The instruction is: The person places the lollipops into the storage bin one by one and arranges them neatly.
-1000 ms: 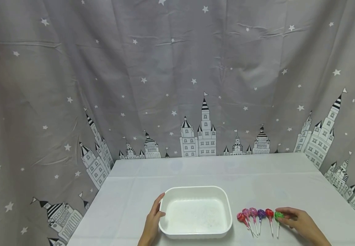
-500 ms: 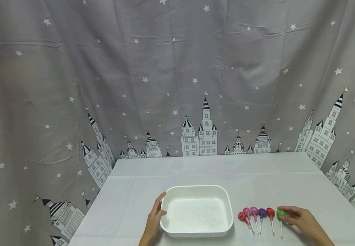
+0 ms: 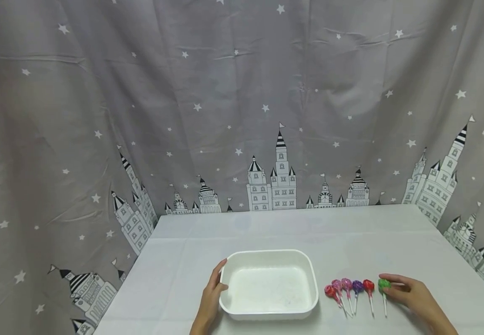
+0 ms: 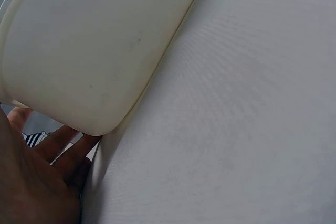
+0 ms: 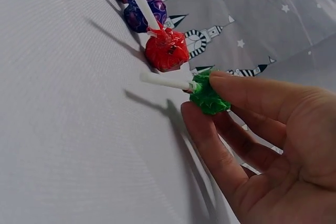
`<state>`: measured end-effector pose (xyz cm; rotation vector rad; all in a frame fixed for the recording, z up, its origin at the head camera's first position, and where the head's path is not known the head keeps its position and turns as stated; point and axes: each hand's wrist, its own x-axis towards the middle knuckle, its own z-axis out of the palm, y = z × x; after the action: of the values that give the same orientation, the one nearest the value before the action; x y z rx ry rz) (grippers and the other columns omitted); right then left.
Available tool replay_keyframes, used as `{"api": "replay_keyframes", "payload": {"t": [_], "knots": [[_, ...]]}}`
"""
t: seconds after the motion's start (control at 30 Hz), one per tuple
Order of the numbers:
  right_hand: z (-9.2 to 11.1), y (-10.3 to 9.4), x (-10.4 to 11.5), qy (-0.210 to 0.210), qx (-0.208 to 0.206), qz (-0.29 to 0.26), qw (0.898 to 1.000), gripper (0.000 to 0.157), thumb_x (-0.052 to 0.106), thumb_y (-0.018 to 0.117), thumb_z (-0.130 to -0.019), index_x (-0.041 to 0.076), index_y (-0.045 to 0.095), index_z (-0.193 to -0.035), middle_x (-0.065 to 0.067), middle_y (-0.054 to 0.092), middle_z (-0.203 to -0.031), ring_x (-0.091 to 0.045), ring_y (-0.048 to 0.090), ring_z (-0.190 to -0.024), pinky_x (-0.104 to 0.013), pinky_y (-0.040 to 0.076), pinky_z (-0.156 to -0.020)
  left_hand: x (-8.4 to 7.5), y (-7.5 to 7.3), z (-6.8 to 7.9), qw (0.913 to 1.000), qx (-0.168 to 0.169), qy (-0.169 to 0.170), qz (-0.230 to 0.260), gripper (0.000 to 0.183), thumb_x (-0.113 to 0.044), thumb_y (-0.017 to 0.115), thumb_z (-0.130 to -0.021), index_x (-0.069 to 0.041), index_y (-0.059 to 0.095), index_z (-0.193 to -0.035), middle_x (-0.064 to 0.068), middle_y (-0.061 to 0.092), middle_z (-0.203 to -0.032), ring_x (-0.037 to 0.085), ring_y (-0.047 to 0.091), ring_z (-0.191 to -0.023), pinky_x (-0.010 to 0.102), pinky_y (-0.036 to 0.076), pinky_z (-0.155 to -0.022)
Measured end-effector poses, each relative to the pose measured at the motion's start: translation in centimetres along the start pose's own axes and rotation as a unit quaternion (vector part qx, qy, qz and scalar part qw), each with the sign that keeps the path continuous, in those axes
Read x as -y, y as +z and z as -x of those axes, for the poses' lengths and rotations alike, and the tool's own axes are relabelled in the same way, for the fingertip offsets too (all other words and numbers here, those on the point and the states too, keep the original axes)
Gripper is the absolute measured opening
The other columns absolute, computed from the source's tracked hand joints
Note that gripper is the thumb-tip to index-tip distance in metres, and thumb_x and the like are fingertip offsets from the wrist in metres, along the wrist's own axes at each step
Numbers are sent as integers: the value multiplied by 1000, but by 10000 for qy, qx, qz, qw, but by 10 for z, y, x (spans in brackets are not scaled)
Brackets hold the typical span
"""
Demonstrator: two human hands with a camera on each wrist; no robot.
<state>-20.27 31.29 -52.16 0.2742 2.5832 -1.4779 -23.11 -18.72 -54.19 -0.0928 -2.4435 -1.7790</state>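
On the table sits a white plastic tray, and my left hand grips its left side, thumb over the rim and fingers along the outer wall. In the left wrist view, fingers reach behind the corner of the tray. My right hand pinches the green lollipop by its wrapped head between thumb and fingers, its white stick pointing away from the palm. To its left lie a red lollipop, a purple lollipop, pink lollipops and another red lollipop in a row.
A white cloth covers the table. Behind it hangs a grey curtain printed with stars and castles. The lollipop row lies just right of the tray, with several sticks pointing toward the near edge and two crossing.
The green lollipop has shifted slightly to the right with my right hand, widening the gap to the red one. The left hand keeps its grip on the tray. The head view has shifted slightly.
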Motion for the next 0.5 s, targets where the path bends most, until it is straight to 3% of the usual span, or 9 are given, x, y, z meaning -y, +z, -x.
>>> {"api": "replay_keyframes", "payload": {"t": [0.13,0.33,0.5], "knots": [[0,-1,1,18,-113,-162,9998,65,39,71,-76,-2,55,-124,-18,63,-111,-33,59,-101,-48,47,-82,0,0,0,10000,14,-7,63,63,-8,43,-81,-26,37,-141,22,41,-138,44,44,-120,55,44,-87],[1,-3,4,-47,-256,-519,9983,65,34,71,-78,-5,52,-126,-20,61,-113,-16,64,-88,-35,52,-75,-2,-1,0,9999,16,-59,120,62,-7,43,-82,-25,37,-141,22,40,-138,43,44,-120,54,44,-87],[3,-3,10,-135,-178,-991,9948,65,32,70,-80,-5,49,-129,-20,58,-119,-6,63,-85,-32,53,-76,-26,-4,7,9997,97,-117,200,62,-2,43,-82,-16,36,-142,25,40,-137,45,43,-120,55,42,-89]]}}
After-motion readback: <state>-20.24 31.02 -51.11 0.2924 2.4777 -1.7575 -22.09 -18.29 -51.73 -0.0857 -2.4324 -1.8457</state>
